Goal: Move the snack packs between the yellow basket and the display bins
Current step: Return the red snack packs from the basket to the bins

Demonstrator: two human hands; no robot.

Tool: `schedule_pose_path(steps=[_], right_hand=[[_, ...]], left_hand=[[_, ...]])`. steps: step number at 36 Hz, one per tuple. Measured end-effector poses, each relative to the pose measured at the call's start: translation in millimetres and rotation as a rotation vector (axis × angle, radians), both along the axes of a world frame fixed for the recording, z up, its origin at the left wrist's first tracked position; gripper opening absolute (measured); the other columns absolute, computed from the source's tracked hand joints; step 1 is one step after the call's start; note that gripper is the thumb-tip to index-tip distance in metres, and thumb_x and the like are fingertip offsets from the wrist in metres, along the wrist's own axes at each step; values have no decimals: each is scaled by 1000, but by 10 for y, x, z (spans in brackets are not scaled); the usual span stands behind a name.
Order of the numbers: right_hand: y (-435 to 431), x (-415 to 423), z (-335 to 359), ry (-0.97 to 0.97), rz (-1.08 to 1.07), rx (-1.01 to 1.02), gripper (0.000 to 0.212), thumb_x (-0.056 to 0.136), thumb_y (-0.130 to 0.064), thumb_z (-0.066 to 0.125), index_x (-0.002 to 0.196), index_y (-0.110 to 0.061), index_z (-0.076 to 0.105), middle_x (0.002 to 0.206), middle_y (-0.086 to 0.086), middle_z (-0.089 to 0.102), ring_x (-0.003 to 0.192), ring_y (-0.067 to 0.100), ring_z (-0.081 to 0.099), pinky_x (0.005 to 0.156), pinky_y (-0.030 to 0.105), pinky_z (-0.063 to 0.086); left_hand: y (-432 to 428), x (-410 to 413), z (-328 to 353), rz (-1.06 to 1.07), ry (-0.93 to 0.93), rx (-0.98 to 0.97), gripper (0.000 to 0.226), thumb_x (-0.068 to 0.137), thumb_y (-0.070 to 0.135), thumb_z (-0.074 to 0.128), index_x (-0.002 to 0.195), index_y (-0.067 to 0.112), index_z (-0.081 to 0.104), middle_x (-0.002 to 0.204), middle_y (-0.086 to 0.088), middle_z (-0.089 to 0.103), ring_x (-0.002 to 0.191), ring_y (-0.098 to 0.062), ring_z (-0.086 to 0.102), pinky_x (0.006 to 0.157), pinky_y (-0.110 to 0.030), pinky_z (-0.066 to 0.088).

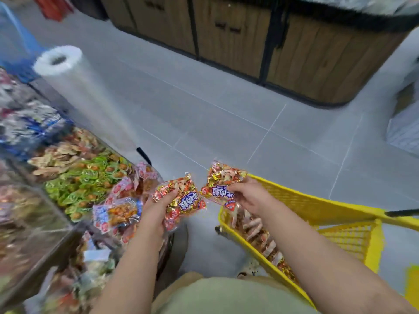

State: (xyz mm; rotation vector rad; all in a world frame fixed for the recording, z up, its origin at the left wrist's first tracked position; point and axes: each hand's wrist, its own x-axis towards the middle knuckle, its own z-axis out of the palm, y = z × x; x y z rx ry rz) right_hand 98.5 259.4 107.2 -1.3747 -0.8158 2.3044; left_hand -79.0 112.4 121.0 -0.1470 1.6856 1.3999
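Forearms extended, left hand [152, 211] grip curled; right hand [251, 196] grip pinching

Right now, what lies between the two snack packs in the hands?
Nothing. The head view shows a narrow gap between left pack and right pack, only floor beneath.

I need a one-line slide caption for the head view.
Left hand holds one snack pack, right hand a second pack, between display bins and yellow basket.

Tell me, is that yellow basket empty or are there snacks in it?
Not empty. The yellow basket has a row of red-and-gold snack packs lying inside along its wall.
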Motion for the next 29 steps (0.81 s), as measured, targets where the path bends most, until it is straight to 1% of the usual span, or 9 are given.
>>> schedule_pose_path(steps=[2, 4, 7, 11, 13, 17, 21, 27, 29], right_hand=[[-163, -267, 44, 75, 24, -22, 35, 83, 15, 49, 115, 2, 55, 110, 24, 61, 89, 32, 62, 91, 46, 51], [-345, -516, 51, 113, 23, -62, 37, 85, 8, 51, 122, 2, 54, 104, 22, 66, 79, 29, 68, 73, 41, 58], [-686, -864, 73, 89, 75, -101, 17, 92, -10, 54, 106, -19, 60, 83, 4, 72, 69, 17, 66, 60, 27, 50], [-1128, -1270, 46, 22, 223, -120, 4, 93, -21, 58, 96, -21, 56, 76, -2, 73, 61, 12, 67, 52, 25, 52], [-1341, -1478, 55, 30, 338, -110, 21, 91, -8, 58, 107, -20, 55, 86, 2, 74, 70, 17, 71, 56, 30, 56], [-1760, -1966, 126, -8, 555, -27, 75, 80, 17, 56, 142, -19, 34, 135, 9, 54, 108, 30, 62, 70, 38, 55], [-2053, -2448, 289, -48, 744, 174, 65, 81, 11, 61, 132, -22, 38, 113, -3, 55, 90, 9, 65, 72, 31, 57], [-2139, -3098, 548, -2, 656, 464, 50, 72, -16, 80, 118, -13, 60, 101, 8, 68, 68, 15, 68, 59, 24, 52], [-2138, -3320, 686, -31, 632, 633, 47, 66, -32, 84, 107, -21, 64, 96, 4, 70, 74, 16, 68, 61, 27, 53]], left_hand=[[-279, -264, 35, 47, 12, -17, 46, 73, 18, 81, 112, 17, 57, 105, -14, 72, 91, -34, 70, 73, -51, 57], [-563, -513, 70, 88, 48, -33, 65, 66, 27, 86, 122, 27, 52, 124, -12, 62, 107, -37, 62, 86, -56, 51], [-978, -796, 201, 155, 80, -29, 95, 56, 36, 90, 137, 26, 41, 128, -7, 57, 101, -29, 61, 79, -49, 53], [-1558, -1146, 286, 240, 124, -6, 134, 22, 51, 93, 141, 16, 41, 133, -15, 56, 119, -36, 55, 100, -56, 42], [-1825, -1286, 301, 280, 97, 11, 128, 20, 49, 93, 135, 14, 49, 123, -16, 63, 112, -39, 60, 94, -58, 47], [-2273, -1483, 434, 344, 83, 3, 74, 54, 32, 88, 117, 12, 54, 83, 2, 75, 69, -23, 73, 50, -37, 53], [-2687, -1679, 498, 438, 150, -49, 110, 60, 39, 87, 149, 22, 25, 145, -6, 44, 124, -30, 49, 81, -43, 50], [-3216, -1939, 651, 595, 186, 13, 91, 31, 42, 88, 115, 20, 61, 96, -6, 75, 86, -28, 72, 68, -44, 58], [-3347, -2037, 673, 664, 209, 13, 89, 37, 39, 90, 118, 19, 58, 102, -8, 73, 92, -30, 70, 79, -49, 57]])
